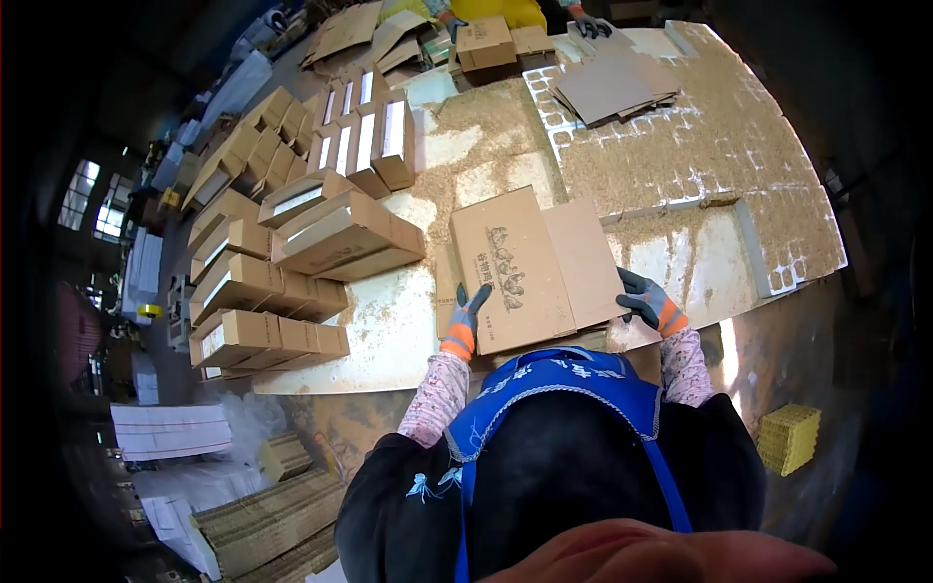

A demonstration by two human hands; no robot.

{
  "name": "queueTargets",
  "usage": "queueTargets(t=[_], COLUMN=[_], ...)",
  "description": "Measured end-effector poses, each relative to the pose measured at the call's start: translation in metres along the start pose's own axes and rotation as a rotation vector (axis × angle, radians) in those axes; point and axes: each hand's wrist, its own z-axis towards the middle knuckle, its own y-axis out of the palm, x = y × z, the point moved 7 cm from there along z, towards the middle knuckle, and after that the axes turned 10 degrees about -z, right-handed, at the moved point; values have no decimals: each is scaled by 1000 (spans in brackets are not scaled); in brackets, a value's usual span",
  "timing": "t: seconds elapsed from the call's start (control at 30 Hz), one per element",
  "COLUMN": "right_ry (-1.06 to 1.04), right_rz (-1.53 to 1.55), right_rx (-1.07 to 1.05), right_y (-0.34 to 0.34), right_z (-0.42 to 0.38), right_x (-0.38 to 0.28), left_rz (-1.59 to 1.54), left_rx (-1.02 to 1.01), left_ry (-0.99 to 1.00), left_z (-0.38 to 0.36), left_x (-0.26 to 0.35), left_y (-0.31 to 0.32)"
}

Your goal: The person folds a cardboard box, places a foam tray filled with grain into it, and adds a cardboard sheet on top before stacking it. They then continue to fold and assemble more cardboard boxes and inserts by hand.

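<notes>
A flattened cardboard box point(515, 267) with dark printed figures and lettering lies in front of me on the table, its plain flap point(585, 257) spread to the right. My left hand point(465, 319), in a grey and orange glove, holds the box's lower left edge, thumb and finger visible in a V. At the flap's right edge, my right hand point(653, 301), gloved alike, has its fingers curled on the cardboard. The undersides of both grips are hidden. Another piece of cardboard point(446, 291) shows beneath the box on the left.
Several open boxes point(350, 233) with white contents stand in rows on the left. Grainy brown material covers a white moulded block point(680, 136) at right, with grey cardboard sheets point(612, 87) on it. Across the table are another person's gloved hands point(591, 24) and a small box point(484, 44).
</notes>
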Motion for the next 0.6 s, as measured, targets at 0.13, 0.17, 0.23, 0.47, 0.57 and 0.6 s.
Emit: queueTargets(t=[0.13, 0.17, 0.23, 0.47, 0.57, 0.6], right_ry=[68, 151, 110, 126, -511, -3], right_rz=[-91, -143, -111, 139, -673, -56], right_rx=[-185, -247, -200, -2, 214, 188], right_y=[47, 70, 75, 64, 64, 65], right_z=[24, 26, 45, 65, 87, 105], right_x=[3, -3, 20, 22, 29, 72], left_rz=[-20, -28, 28, 89, 28, 2], left_rx=[-36, -33, -52, -17, -31, -48], left_ry=[31, 36, -40, 107, 79, 60], left_z=[10, 6, -5, 17, 3, 0], left_x=[-7, -2, 7, -10, -5, -5], left_y=[-8, -5, 7, -22, -8, -4])
